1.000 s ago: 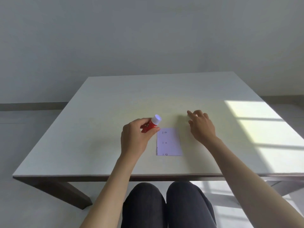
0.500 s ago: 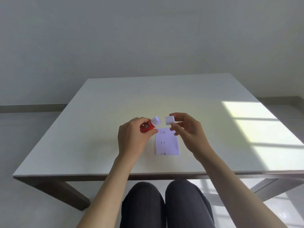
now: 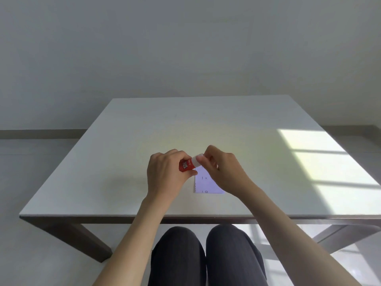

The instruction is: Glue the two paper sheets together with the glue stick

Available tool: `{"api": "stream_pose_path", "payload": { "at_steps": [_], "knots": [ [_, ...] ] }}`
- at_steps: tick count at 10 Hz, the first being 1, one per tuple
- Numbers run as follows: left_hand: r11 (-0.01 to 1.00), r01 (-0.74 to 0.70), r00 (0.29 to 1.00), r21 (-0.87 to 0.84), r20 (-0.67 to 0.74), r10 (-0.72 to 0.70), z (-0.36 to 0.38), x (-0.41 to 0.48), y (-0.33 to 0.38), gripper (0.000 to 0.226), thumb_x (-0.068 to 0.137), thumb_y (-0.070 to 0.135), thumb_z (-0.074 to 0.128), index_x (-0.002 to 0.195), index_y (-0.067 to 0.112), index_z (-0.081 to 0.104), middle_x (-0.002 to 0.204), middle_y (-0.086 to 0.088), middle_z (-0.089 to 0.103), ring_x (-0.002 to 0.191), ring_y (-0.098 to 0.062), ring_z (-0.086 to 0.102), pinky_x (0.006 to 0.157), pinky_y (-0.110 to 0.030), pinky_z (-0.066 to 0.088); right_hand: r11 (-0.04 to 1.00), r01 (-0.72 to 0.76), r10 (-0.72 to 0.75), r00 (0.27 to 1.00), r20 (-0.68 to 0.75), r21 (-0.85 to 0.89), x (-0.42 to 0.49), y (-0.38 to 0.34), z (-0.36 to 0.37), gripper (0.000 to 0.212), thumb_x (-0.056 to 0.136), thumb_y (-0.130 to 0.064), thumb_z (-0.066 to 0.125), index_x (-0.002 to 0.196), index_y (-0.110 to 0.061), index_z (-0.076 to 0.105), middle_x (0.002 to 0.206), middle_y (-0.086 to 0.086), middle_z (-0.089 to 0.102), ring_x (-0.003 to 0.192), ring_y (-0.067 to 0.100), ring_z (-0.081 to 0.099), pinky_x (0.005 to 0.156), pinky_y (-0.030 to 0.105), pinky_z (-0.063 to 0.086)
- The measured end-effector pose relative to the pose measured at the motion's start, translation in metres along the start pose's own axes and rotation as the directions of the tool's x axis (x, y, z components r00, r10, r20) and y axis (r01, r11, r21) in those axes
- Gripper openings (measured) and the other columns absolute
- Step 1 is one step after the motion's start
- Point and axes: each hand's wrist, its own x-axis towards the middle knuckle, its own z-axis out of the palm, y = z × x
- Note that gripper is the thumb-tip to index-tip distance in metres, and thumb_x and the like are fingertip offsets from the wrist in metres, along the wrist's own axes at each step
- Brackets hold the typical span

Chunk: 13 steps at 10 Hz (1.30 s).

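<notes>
My left hand [image 3: 167,174] grips the red body of the glue stick [image 3: 186,164], held tilted just above the table. The fingertips of my right hand [image 3: 223,169] pinch the stick's white cap [image 3: 199,157], which sits on the stick's end. Below both hands a small white paper sheet [image 3: 206,183] with faint printed marks lies flat on the table; my right hand covers its upper right part. I make out only one sheet.
The white table [image 3: 123,162] has a dark front edge and dark legs. A sunlit patch falls on its right side. My knees in dark trousers show under the near edge. A plain wall stands behind.
My right hand lifted the white cap off the table, carried it left to the glue stick and now holds it on the stick's end. My left hand kept holding the stick.
</notes>
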Motion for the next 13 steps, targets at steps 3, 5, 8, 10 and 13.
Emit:
{"api": "stream_pose_path", "payload": {
  "at_steps": [3, 5, 8, 10, 13],
  "knots": [
    [1.000, 0.008, 0.999, -0.018, 0.040, -0.007, 0.002, 0.009, -0.002, 0.027, 0.061, 0.039, 0.082, 0.076, 0.020, 0.070, 0.073, 0.004, 0.071, 0.067, -0.020, 0.063, 0.063, -0.023, 0.035, 0.981, 0.041, -0.066, 0.989, -0.131, -0.188, 0.003, -0.004, -0.001, 0.049, 0.091, -0.047, 0.050, 0.055, -0.017, 0.038, 0.044, -0.007, 0.034, 0.044, 0.019, 0.032, 0.051, 0.024, 0.023],
    [0.840, 0.395, 0.912, -0.373, 0.046, -0.408, 0.017, 0.056, -0.023, 0.029, 0.062, 0.033, 0.081, 0.074, 0.012, 0.064, 0.071, 0.006, 0.070, 0.075, -0.017, 0.067, 0.064, -0.025, 0.040, 0.992, -0.127, 0.124, 0.982, -0.144, -0.012, -0.018, 0.010, -0.009, 0.075, 0.086, -0.066, 0.022, 0.072, -0.007, 0.066, 0.057, 0.017, 0.064, 0.061, 0.032, 0.059, 0.065, 0.040, 0.051],
    [0.818, 0.481, 0.874, -0.316, 0.101, -0.475, 0.065, 0.082, -0.045, 0.026, 0.064, 0.026, 0.080, 0.074, 0.009, 0.062, 0.074, 0.002, 0.064, 0.077, -0.024, 0.062, 0.063, -0.025, 0.038, 0.976, -0.165, 0.138, 0.973, -0.183, -0.142, -0.043, 0.029, -0.015, 0.041, 0.090, -0.047, 0.049, 0.051, -0.038, 0.037, 0.036, -0.004, 0.033, 0.040, 0.014, 0.032, 0.044, 0.021, 0.020],
    [0.833, 0.484, 0.873, -0.268, 0.094, -0.478, 0.076, 0.075, -0.048, 0.028, 0.066, 0.027, 0.079, 0.076, 0.008, 0.061, 0.071, 0.001, 0.062, 0.074, -0.026, 0.059, 0.062, -0.030, 0.042, 0.974, -0.177, 0.148, 0.970, -0.191, -0.140, -0.044, 0.037, -0.019, 0.033, 0.089, -0.044, 0.052, 0.067, -0.022, 0.060, 0.038, -0.007, 0.035, 0.042, 0.013, 0.035, 0.045, 0.021, 0.021],
    [0.799, 0.560, 0.822, -0.219, 0.264, -0.504, 0.080, 0.053, -0.057, 0.104, 0.062, 0.040, 0.082, 0.145, 0.013, 0.027, 0.136, -0.008, 0.053, 0.128, -0.028, 0.047, 0.099, -0.038, 0.042, 0.974, -0.191, 0.175, 0.976, -0.130, -0.125, -0.040, 0.031, -0.012, 0.023, 0.089, -0.040, 0.055, 0.102, -0.024, 0.066, 0.054, -0.011, 0.055, 0.058, 0.016, 0.051, 0.052, 0.019, 0.035]
  ]
}}
